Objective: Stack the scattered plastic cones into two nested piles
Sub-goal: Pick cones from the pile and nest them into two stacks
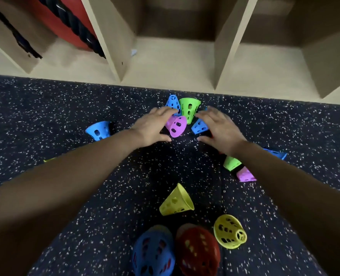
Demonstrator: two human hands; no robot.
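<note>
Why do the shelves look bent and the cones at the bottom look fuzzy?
Head view: the wide-angle lens splays the shelf dividers outward; the blue cone and red cone at the bottom edge are out of focus; the purple cone between the left hand and right hand is sharper; a soft shadow darkens the floor beneath them.

Blue cone [98,130], green cone [189,109], purple cone [177,126], yellow cone [176,201], red cone [198,253], all perforated. Floor [45,108] dark navy with white speckles. Shelf unit [165,66] pale beige.
</note>
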